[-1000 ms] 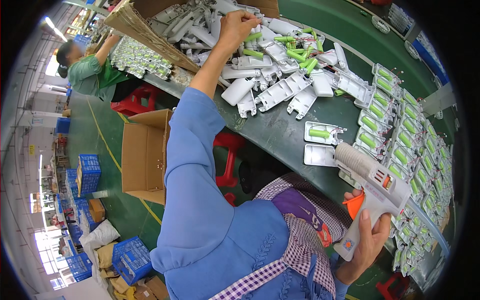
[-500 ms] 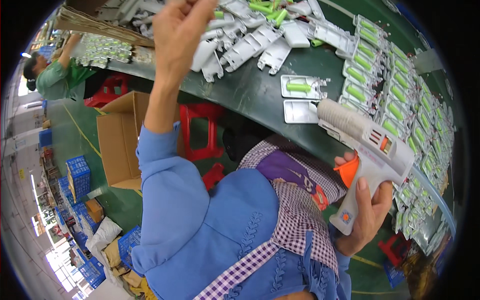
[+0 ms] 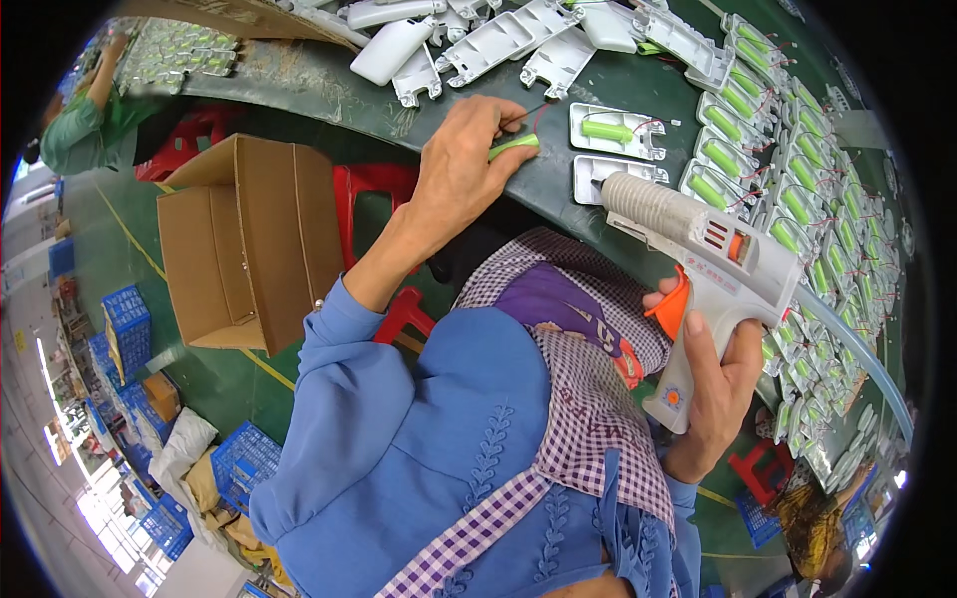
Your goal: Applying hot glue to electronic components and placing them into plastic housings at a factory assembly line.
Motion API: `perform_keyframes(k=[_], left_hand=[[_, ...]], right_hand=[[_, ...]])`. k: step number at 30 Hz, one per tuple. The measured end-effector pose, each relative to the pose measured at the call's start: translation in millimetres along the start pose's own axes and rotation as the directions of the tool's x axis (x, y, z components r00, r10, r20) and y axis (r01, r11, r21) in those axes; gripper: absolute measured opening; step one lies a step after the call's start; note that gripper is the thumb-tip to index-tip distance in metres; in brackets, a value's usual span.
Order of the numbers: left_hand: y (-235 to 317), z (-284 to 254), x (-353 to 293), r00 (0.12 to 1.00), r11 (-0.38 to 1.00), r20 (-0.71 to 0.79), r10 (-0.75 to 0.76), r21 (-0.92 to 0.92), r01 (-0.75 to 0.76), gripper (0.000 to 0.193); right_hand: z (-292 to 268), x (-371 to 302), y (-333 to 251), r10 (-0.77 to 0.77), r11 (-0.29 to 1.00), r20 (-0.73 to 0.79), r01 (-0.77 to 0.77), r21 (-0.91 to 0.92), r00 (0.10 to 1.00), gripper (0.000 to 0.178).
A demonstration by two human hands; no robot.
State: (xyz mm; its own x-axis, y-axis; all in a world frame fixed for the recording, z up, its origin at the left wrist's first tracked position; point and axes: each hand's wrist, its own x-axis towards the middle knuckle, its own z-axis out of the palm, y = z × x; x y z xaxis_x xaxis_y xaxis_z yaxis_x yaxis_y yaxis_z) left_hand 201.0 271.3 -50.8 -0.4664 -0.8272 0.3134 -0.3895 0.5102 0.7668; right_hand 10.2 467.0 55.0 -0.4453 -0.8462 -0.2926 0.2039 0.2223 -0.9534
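Over the table edge, my left hand (image 3: 461, 157) pinches a green battery cell (image 3: 515, 148) with thin dark and red wires. My right hand (image 3: 720, 384) wraps round the handle of a white hot glue gun (image 3: 713, 239), fingers at its orange trigger (image 3: 670, 304). The nozzle points at a white plastic tray-shaped shell (image 3: 601, 181) lying open on the table; whether it touches is hard to tell. Just beyond lies another white shell (image 3: 648, 143) with a green cell (image 3: 606, 131) inside and wires coming out.
Rows of white shells with green cells (image 3: 797, 206) cover the dark green table (image 3: 369, 118) on the right. Loose white shells (image 3: 498, 45) are heaped at the back. A cardboard box (image 3: 239, 254) and red stools (image 3: 374, 194) stand left; another person (image 3: 85, 130) sits far left.
My left hand has come down from the heap toward the table edge, now with a green battery cell in its fingers. The glue gun's nozzle has shifted slightly left over the near shell.
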Motion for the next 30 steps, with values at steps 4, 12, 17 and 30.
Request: perform_keyframes(k=[4, 12, 17, 30], left_hand=[[0, 1, -7, 0.994, 0.977, -0.047, 0.097, 0.197, -0.086, 0.028], [-1, 2, -10, 0.977, 0.938, -0.076, 0.2, 0.305, -0.168, 0.02], [5, 4, -8, 0.995, 0.982, -0.049, 0.092, 0.169, -0.082, 0.019], [47, 48, 12, 0.965, 0.966, 0.045, 0.257, 0.013, -0.258, 0.018]], right_hand=[[-2, 0, 0, -0.01, 0.998, 0.013, 0.011, -0.067, 1.0, 0.039], [-10, -2, -6, -0.067, 0.998, -0.117, 0.065, -0.021, 0.991, 0.036], [-15, 3, -2, -0.041, 0.998, -0.096, 0.035, -0.06, 0.995, 0.037], [-14, -11, -6, -0.033, 0.999, -0.15, 0.033, 0.002, 0.988, 0.036]])
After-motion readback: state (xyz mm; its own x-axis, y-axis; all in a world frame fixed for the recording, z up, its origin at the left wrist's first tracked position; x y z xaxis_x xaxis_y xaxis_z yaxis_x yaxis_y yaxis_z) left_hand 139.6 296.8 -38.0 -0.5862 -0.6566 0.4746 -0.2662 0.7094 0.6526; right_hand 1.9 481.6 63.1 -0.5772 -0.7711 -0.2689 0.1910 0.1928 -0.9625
